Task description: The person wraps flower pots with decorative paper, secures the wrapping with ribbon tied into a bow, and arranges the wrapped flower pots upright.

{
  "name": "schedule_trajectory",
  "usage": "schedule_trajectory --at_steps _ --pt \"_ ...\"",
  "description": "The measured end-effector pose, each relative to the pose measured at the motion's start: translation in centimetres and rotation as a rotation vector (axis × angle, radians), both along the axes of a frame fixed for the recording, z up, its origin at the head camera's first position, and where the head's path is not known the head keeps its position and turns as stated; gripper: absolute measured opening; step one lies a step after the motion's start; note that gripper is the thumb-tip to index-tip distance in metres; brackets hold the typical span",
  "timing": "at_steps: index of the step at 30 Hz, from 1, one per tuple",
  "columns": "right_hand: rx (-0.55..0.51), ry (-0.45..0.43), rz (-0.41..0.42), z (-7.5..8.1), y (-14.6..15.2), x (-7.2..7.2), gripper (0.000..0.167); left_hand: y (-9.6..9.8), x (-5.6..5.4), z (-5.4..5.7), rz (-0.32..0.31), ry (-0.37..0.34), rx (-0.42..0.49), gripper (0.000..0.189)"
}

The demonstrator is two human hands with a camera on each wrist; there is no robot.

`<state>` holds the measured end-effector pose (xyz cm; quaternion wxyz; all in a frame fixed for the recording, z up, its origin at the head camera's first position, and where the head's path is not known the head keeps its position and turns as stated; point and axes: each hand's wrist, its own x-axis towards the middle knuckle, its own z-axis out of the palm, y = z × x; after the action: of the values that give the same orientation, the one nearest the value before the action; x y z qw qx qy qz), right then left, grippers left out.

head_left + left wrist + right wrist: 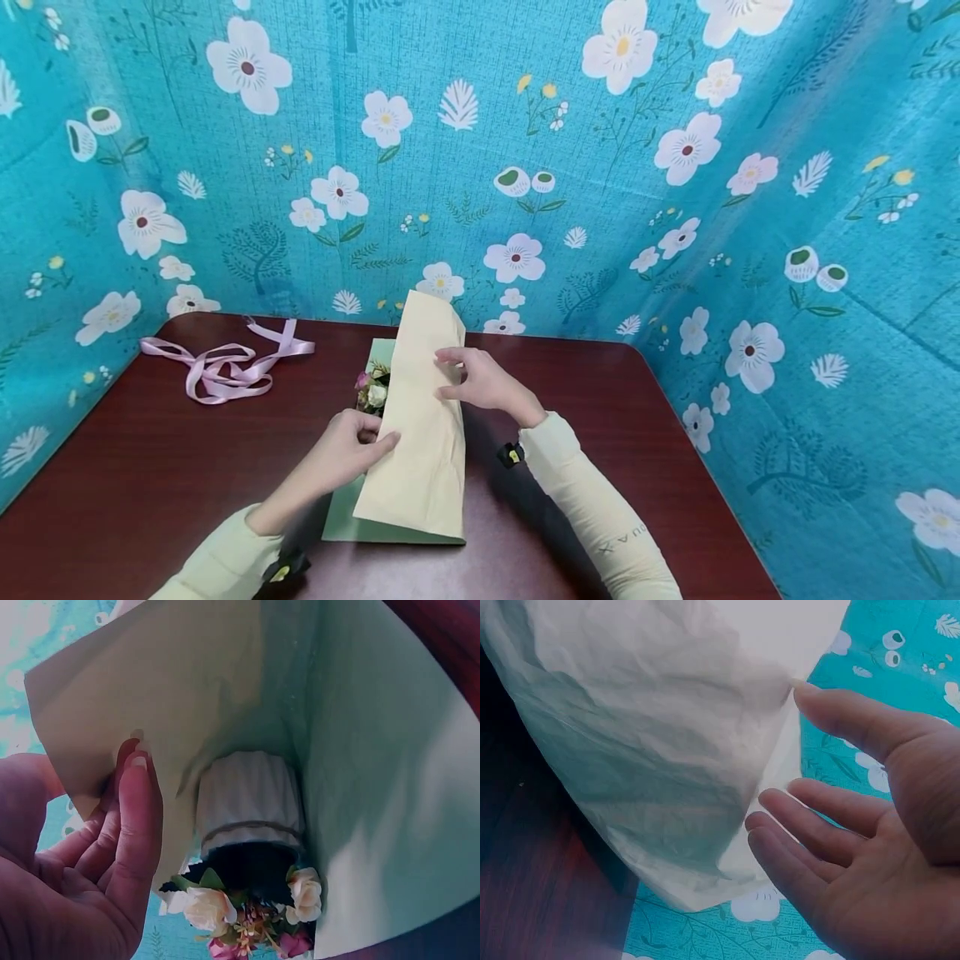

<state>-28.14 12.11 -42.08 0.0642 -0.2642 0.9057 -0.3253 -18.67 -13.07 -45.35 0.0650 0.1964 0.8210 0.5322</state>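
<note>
A folded sheet of wrapping paper, cream on the upper flap (420, 417) and pale green on the lower part (345, 512), stands partly raised on the table. Inside the fold lies a small bunch of cream and pink flowers (214, 909), its base in a white pleated wrap (251, 799) with a thin band round it. My left hand (356, 450) pinches the left edge of the cream flap, thumb on the outside and fingers on the inner face. On the flap's right side, my right hand (483, 379) touches the paper with extended fingers and thumb.
A loose tangle of pink ribbon (225, 371) lies at the table's back left. The dark red-brown table (585, 400) ends at a blue floral cloth (540, 208) hanging behind and to the right.
</note>
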Motion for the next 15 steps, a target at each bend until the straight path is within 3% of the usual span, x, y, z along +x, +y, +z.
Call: schedule_trajectory --at_steps 9,15 --pt "0.132 -0.023 0.028 -0.2 -0.6 0.5 0.078 -0.7 -0.2 -0.5 -0.016 -0.005 -0.044 0.022" --pt "0.179 -0.032 0.051 -0.5 -1.0 0.6 0.08 -1.0 -0.4 -1.8 -0.018 -0.011 -0.086 0.024"
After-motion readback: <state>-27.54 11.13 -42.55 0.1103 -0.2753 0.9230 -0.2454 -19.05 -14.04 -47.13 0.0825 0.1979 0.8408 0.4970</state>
